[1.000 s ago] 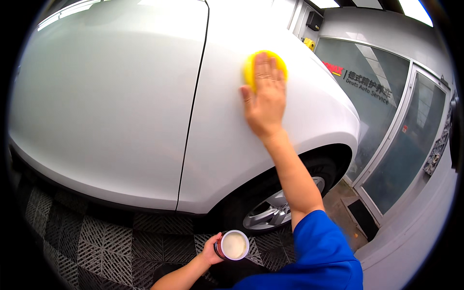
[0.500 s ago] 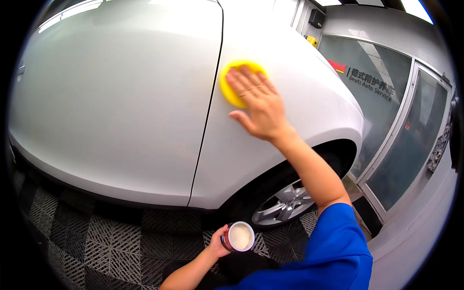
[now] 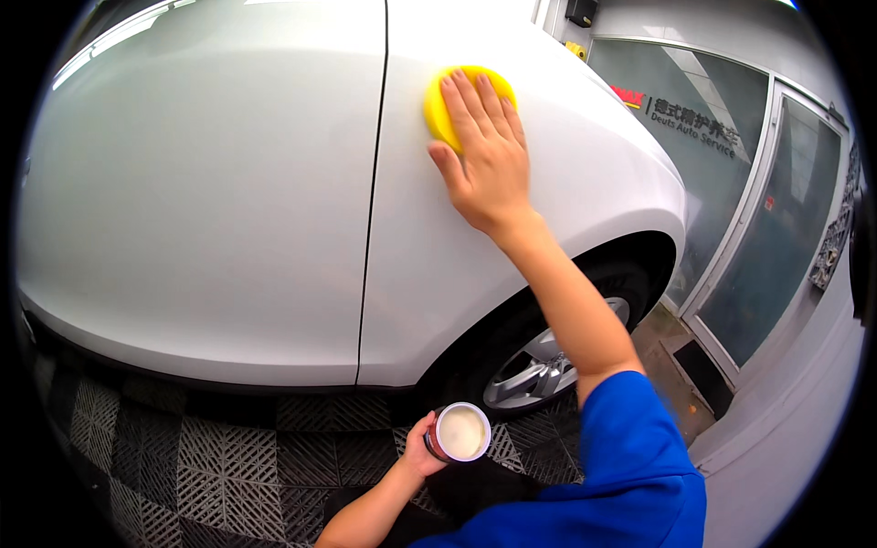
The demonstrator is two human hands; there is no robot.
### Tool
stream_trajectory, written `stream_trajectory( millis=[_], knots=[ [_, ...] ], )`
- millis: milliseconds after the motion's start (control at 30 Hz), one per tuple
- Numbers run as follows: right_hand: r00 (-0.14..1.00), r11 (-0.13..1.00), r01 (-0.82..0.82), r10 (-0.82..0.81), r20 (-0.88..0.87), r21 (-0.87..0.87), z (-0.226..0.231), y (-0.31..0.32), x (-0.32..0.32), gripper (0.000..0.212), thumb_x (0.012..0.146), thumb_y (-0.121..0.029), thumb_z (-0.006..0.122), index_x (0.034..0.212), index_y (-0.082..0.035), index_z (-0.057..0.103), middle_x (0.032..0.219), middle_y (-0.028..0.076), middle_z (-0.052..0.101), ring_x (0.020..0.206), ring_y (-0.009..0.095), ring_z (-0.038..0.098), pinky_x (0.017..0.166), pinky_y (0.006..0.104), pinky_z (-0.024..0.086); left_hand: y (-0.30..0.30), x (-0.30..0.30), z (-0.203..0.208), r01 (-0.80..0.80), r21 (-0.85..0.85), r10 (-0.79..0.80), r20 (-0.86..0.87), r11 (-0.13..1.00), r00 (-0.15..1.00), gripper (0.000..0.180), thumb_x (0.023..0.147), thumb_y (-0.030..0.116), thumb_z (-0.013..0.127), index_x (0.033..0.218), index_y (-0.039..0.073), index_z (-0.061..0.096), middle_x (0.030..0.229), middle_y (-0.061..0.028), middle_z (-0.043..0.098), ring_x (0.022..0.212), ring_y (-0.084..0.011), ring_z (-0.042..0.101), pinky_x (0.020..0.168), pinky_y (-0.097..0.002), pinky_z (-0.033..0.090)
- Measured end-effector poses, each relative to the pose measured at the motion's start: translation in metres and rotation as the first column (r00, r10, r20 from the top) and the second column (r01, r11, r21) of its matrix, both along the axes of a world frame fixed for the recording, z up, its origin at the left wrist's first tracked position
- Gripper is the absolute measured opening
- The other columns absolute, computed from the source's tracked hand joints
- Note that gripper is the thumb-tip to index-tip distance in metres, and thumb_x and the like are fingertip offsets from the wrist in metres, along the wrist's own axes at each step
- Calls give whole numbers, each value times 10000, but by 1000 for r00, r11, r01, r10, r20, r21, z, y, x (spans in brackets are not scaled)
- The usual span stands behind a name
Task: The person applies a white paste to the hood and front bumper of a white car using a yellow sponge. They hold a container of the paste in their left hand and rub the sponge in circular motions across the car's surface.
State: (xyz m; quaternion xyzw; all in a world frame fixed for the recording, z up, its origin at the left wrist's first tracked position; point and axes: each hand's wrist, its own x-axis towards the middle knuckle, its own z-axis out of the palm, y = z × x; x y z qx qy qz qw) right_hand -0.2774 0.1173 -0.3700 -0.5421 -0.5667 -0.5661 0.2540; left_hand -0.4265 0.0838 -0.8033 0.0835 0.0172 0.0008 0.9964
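My right hand (image 3: 491, 172) presses a round yellow sponge pad (image 3: 438, 111) against the white front fender (image 3: 589, 169) of a car. Its fingers lie stretched over the pad, and the thumb sticks out past the lower rim. Low in the picture, my left hand (image 3: 421, 447) grips a small round tub (image 3: 462, 433) by its side. The tub has no lid on and holds a pale, creamy paste. Left of the pad runs the dark gap between the fender and the car door (image 3: 210, 183).
Below the fender sits the front wheel (image 3: 530, 376) with silver spokes, near the tub. Black and grey slatted tiles (image 3: 228, 461) cover the floor. A frosted glass door (image 3: 772, 233) stands to the right, with a dark mat (image 3: 702, 376) before it.
The pad, under my right hand, has slid farther right of the door gap and slightly upward on the fender. My left hand still holds the tub. The whole view has shifted a little.
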Motion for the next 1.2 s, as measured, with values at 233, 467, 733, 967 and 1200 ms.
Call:
stream_trajectory(
  millis=[233, 467, 733, 967, 1200],
  knots=[
    [995, 928, -12, 49, 90, -372, -80, -21, 6, 719, 995, -541, 514, 1543, -87, 415, 1588, 116, 419, 1483, 338, 345, 1217, 488, 260, -6, 7, -8, 18, 26, -16, -49, 999, 999, 539, 1000, 428, 514, 1370, 40, 573, 1419, -158, 592, 1326, -356, 540, 1137, -536, 394],
    [997, 973, -80, 73, -38, -217, -75, -36, 8, 725, 1013, -591, 425, 1526, -79, 445, 1561, 113, 459, 1460, 360, 377, 1200, 507, 274, -11, 9, 2, -2, 76, 10, -106, 997, 994, 547, 998, 439, 510, 1368, 43, 577, 1422, -163, 589, 1335, -363, 532, 1146, -545, 381],
    [993, 997, -45, 51, -106, 62, -38, -57, 58, 748, 1001, -603, 441, 1514, -60, 456, 1568, 143, 442, 1454, 400, 375, 1188, 528, 284, -17, 10, -4, 19, 130, 2, -156, 991, 988, 587, 984, 468, 483, 1381, 46, 578, 1449, -178, 564, 1354, -390, 507, 1151, -575, 359],
    [989, 996, 66, -57, -136, 68, -52, -113, 113, 754, 1003, -603, 447, 1511, -46, 457, 1544, 158, 470, 1444, 399, 387, 1187, 499, 284, -14, 5, -4, 27, 100, -13, -138, 995, 990, 600, 979, 464, 512, 1396, 35, 556, 1449, -173, 564, 1361, -373, 506, 1160, -549, 365],
    [993, 976, 47, -69, -99, -214, -96, -162, 123, 760, 1008, -649, 394, 1477, -64, 510, 1500, 168, 517, 1410, 411, 443, 1185, 489, 319, -22, 7, -4, 18, 102, 5, -222, 995, 975, 575, 975, 451, 520, 1372, 39, 581, 1434, -162, 580, 1346, -365, 520, 1152, -540, 373]
  ],
)
